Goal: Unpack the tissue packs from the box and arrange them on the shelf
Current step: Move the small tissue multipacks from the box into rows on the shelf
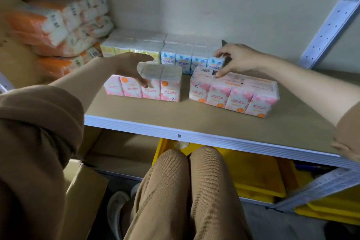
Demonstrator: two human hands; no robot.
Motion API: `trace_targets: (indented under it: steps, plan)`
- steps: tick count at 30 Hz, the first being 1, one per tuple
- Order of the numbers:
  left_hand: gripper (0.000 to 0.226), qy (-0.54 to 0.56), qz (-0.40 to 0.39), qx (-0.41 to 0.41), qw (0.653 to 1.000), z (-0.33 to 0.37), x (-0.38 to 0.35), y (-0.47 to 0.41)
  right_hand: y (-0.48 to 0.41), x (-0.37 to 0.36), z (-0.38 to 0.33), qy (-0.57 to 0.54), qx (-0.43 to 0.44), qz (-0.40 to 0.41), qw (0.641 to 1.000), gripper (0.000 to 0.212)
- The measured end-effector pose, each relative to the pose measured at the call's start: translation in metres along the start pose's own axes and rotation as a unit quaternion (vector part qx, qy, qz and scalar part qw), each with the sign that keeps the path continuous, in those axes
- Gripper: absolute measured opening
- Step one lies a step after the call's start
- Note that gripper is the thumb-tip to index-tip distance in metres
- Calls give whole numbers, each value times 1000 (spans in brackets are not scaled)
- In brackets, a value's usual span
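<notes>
The shelf [214,121] in front of me is a flat, matte tan board with a ribbed white front edge, and a perforated grey metal upright [331,23] stands at its right. Below my left sleeve stands the cardboard box [85,185], plain brown with square corners. Soft orange-and-white bulk packs [58,25] in glossy film are stacked at the shelf's left end. Under the shelf lie hard yellow plastic bins [259,177]. Two film-wrapped pink tissue packs, each a rectangular block showing four small units side by side, sit near the front. The left pink pack [167,87] stands upright; the right pink pack [233,91] lies slightly skewed with its barcode label facing up. Behind them, against the wall, a row of blue tissue packs [187,56] stands just beside a row of yellow tissue packs [132,45]. My left grip [134,66] is spread, with its fingers reaching down over the left pink pack's front face. My right grip [235,58] is also spread, forefinger tip on the right pink pack's top and thumb at the end blue pack.
</notes>
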State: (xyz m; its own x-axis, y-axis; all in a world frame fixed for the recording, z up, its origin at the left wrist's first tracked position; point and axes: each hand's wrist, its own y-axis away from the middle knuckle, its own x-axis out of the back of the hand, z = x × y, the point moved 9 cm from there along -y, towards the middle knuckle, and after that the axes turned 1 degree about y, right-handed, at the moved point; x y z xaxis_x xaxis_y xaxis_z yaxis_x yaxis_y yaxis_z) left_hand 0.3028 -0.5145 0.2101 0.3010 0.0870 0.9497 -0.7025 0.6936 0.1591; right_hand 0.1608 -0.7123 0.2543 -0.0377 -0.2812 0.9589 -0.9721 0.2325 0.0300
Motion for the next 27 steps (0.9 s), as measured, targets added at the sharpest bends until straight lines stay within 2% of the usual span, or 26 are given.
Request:
trace_targets:
  steps: [2, 5, 8, 12, 14, 15, 19, 23, 27]
  plan:
    - [79, -2, 14, -11, 1000, 4, -1, 1, -9, -1, -25, 32, 42, 8, 999, 58]
    - [64, -22, 44, -40, 998, 15, 0, 5, -20, -21, -56, 108, 100, -35, 989, 49]
    - [58, -15, 48, -41, 998, 10, -5, 5, -27, -52, -74, 246, 150, -83, 954, 43]
    - [55, -26, 63, -39, 997, 6, -4, 7, -32, -85, -82, 343, 168, -142, 913, 33]
    - [53, -35, 71, -30, 996, 4, -3, 8, -27, -95, -82, 392, 157, -167, 891, 13]
    - [53, -38, 73, -28, 996, 5, -2, 9, -25, -99, -80, 416, 147, -172, 880, 10]
    - [53, -37, 82, -22, 996, 7, -1, 12, -24, -105, -75, 468, 141, -162, 857, 33]
    - [55, -44, 78, -16, 996, 7, -4, 11, -23, -86, -81, 479, 149, -126, 856, 35]
    - [55, -56, 78, -8, 995, 6, -6, 9, -17, -25, -83, 387, 125, -13, 914, 10]
